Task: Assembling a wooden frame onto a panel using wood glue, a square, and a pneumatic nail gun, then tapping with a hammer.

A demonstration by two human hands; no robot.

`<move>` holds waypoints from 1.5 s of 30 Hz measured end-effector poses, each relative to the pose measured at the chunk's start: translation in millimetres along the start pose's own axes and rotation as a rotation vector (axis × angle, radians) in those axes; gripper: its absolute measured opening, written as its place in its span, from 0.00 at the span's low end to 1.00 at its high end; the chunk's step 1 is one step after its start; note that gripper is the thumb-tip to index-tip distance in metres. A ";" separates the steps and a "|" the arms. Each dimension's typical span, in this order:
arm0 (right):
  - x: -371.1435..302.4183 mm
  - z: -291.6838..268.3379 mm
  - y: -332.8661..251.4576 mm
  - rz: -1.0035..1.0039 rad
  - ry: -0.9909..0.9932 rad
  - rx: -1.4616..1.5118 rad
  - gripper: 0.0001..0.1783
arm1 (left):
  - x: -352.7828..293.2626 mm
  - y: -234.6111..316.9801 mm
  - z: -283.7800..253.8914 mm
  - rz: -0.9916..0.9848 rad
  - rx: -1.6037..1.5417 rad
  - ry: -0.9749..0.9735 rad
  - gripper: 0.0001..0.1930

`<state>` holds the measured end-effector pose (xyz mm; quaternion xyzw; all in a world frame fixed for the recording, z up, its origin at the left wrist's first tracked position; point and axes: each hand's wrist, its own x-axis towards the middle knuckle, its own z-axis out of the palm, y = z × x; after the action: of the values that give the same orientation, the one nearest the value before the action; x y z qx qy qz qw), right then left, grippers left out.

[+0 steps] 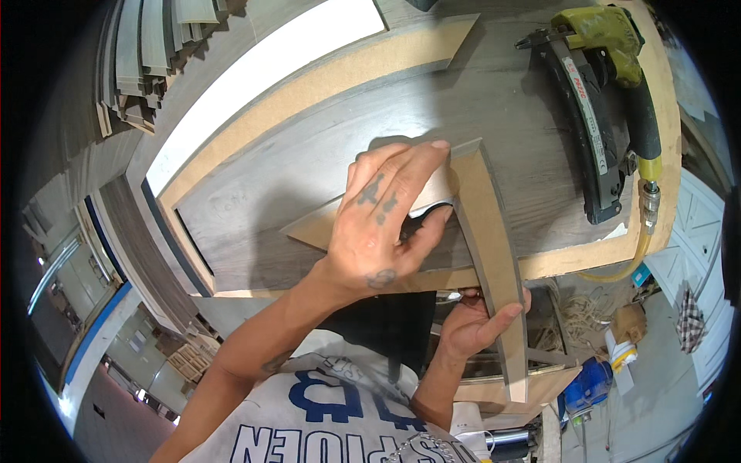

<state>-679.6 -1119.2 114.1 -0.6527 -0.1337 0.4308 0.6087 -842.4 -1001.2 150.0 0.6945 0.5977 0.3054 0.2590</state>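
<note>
Two mitred wooden trim strips, tan on the face with grey edges, meet at a corner over the workbench. My left hand [378,212] is closed over the shorter strip [312,228], fingertips and thumb close to the joint; much of that strip is hidden under the hand. The longer strip [490,247] runs from the joint toward me and past the bench's near edge. Lower down, my right hand [478,324] grips this longer strip, thumb on its face and fingers underneath. A green and black nail gun [594,116] lies on the bench to the right.
The workbench top [540,224] is grey wood-grain with a tan border. A long mitred strip [309,89] lies along its far side beside a white panel [270,62]. Stacked grey strips [143,50] stand far left. A yellow air hose [641,251] hangs off the right edge.
</note>
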 end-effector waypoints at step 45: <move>19.4 22.6 -87.8 -0.687 -0.541 -1.058 0.18 | -1.4 0.6 3.6 0.178 0.094 -0.026 0.32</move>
<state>-653.7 -1070.7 188.8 -0.6522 -0.6730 0.2379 0.2553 -839.5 -1002.7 147.9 0.7602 0.5440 0.2897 0.2058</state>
